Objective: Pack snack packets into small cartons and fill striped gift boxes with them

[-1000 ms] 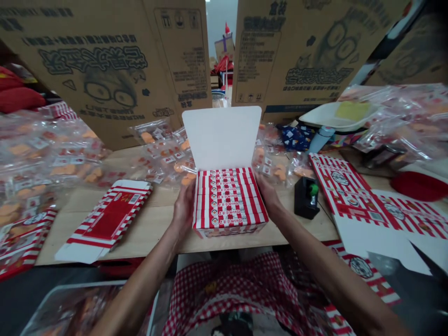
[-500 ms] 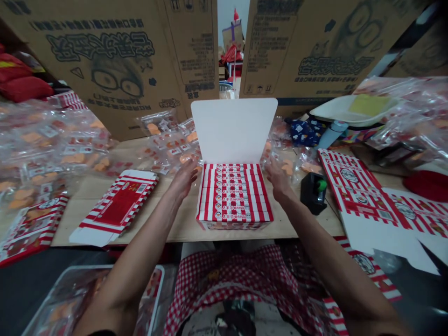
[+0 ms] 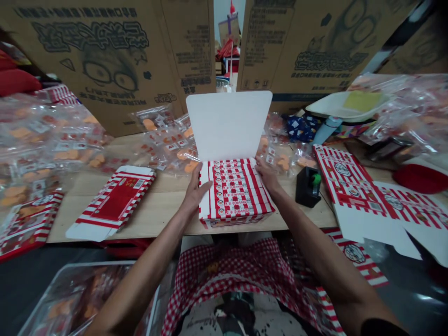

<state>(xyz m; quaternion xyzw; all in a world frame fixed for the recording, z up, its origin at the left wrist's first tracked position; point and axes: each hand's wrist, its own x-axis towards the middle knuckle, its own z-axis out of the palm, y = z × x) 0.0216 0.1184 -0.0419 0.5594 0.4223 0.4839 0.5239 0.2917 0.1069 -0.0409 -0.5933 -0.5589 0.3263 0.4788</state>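
Note:
A red-and-white striped carton [image 3: 238, 217] stands at the table's front edge, its white lid [image 3: 229, 123] raised at the back. Inside, a row of slim striped packs [image 3: 233, 186] fills it. My left hand [image 3: 196, 193] grips the carton's left side, thumb over a pale side flap [image 3: 205, 198] that lies across the packs' left ends. My right hand [image 3: 268, 179] holds the far right side, its fingers partly hidden behind the wall.
A folded striped carton [image 3: 115, 200] lies to the left, with clear snack bags [image 3: 66, 154] behind it. A black tape dispenser [image 3: 308, 186] stands on the right, near flat striped cartons [image 3: 345, 175]. Large cardboard boxes [image 3: 168, 56] line the back; a plastic bin [image 3: 70, 270] sits below left.
Both hands have come inward from beside the carton and now grip its sides. The left side flap is now folded over the packs. The view has shifted slightly.

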